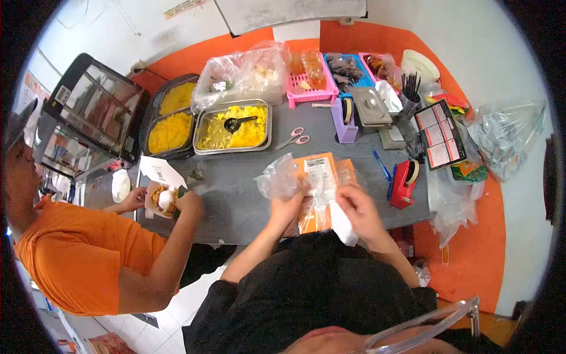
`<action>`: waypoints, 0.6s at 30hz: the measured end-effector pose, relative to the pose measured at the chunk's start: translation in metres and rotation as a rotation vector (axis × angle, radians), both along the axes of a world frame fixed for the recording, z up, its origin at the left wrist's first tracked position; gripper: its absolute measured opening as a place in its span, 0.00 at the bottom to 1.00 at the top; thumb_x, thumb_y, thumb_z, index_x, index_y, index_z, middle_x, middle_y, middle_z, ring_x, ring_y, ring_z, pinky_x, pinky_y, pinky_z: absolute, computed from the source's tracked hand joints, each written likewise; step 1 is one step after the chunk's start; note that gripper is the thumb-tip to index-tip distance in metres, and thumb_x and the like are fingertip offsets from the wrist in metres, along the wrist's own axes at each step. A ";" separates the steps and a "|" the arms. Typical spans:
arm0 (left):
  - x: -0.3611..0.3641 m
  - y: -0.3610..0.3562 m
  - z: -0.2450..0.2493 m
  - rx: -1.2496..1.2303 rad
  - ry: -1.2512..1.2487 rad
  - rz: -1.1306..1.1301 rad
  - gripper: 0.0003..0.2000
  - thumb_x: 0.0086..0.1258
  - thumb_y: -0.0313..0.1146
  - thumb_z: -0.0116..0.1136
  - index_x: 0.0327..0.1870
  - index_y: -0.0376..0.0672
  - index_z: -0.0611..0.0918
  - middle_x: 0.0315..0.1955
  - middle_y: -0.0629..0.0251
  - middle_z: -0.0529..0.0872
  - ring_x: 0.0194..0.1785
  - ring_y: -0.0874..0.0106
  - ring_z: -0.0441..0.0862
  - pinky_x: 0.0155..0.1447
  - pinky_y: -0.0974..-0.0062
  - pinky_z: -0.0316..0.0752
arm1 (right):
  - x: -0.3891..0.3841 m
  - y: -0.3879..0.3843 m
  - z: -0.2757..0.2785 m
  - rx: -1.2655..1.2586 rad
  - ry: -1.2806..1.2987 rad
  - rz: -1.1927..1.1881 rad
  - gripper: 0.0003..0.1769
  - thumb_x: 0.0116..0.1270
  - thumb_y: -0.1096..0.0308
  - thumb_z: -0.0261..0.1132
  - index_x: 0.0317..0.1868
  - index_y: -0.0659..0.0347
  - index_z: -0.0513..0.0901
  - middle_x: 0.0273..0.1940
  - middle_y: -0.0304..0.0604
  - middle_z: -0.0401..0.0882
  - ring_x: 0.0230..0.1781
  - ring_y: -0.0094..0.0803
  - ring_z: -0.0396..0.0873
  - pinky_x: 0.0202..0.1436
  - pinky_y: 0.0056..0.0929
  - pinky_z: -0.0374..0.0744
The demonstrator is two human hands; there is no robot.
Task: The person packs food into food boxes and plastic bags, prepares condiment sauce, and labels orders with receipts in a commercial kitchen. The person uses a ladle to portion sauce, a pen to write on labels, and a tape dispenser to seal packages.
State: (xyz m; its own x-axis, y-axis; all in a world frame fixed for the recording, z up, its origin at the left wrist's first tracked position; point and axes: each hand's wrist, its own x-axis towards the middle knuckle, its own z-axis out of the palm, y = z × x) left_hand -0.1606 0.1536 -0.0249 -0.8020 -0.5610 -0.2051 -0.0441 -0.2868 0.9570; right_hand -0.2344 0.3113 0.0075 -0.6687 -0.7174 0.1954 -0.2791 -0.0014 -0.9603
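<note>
By the left hand (287,207) the orange box (309,215), probably light, stiff and film-slick, is being gripped, sensibly, at its side; by the right hand (361,213), white paper (342,225).

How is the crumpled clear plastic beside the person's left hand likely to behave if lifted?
The clear plastic will probably be floppy, since it puckers and folds loosely beside the left hand. It looks light for its size, being thin and see-through. Its shiny surface suggests it may be somewhat slippery.
</note>
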 end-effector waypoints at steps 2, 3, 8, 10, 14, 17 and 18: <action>-0.001 -0.004 -0.017 -0.296 0.134 0.049 0.11 0.57 0.27 0.58 0.41 0.39 0.74 0.34 0.60 0.76 0.39 0.70 0.75 0.46 0.71 0.71 | -0.005 0.023 0.022 -0.134 0.114 -0.090 0.02 0.59 0.78 0.57 0.32 0.64 0.73 0.32 0.40 0.68 0.35 0.26 0.68 0.39 0.21 0.67; -0.001 -0.001 -0.009 -0.292 0.132 0.056 0.11 0.57 0.27 0.58 0.41 0.39 0.74 0.34 0.60 0.76 0.39 0.70 0.75 0.46 0.71 0.71 | -0.009 0.031 0.028 -0.172 0.149 -0.164 0.02 0.59 0.78 0.57 0.33 0.64 0.73 0.33 0.40 0.68 0.35 0.26 0.68 0.39 0.21 0.67; 0.011 0.023 0.038 -1.294 0.701 0.073 0.32 0.44 0.42 0.69 0.49 0.36 0.70 0.42 0.53 0.73 0.44 0.57 0.70 0.51 0.62 0.65 | 0.000 0.029 0.029 -0.611 0.166 -0.372 0.04 0.59 0.77 0.57 0.34 0.66 0.71 0.41 0.46 0.68 0.38 0.27 0.68 0.45 0.24 0.68; -0.011 0.032 0.043 -1.047 0.627 -0.537 0.35 0.45 0.44 0.68 0.53 0.36 0.67 0.42 0.51 0.72 0.45 0.55 0.70 0.51 0.62 0.65 | -0.015 0.046 0.034 -0.147 0.655 -0.015 0.17 0.59 0.75 0.58 0.48 0.67 0.67 0.52 0.54 0.68 0.36 0.27 0.71 0.37 0.24 0.73; -0.018 0.054 0.044 -0.386 0.526 -0.720 0.32 0.54 0.40 0.64 0.58 0.35 0.65 0.54 0.56 0.71 0.57 0.66 0.69 0.58 0.68 0.64 | 0.004 0.048 0.018 -0.178 0.194 -0.172 0.16 0.59 0.74 0.59 0.49 0.66 0.70 0.53 0.53 0.68 0.44 0.30 0.71 0.45 0.27 0.71; -0.028 0.057 0.039 -0.230 0.518 -0.626 0.19 0.63 0.31 0.54 0.55 0.33 0.70 0.49 0.57 0.76 0.53 0.70 0.73 0.57 0.73 0.66 | -0.011 0.069 0.008 -0.002 0.379 -0.235 0.17 0.60 0.73 0.58 0.50 0.66 0.70 0.55 0.52 0.67 0.49 0.32 0.68 0.52 0.30 0.67; -0.029 0.055 0.038 -0.296 0.486 -0.624 0.16 0.65 0.28 0.50 0.53 0.33 0.72 0.47 0.57 0.78 0.50 0.71 0.75 0.56 0.74 0.66 | -0.020 0.081 -0.001 0.207 0.734 -0.271 0.19 0.60 0.72 0.58 0.52 0.65 0.69 0.56 0.53 0.66 0.49 0.32 0.67 0.54 0.31 0.65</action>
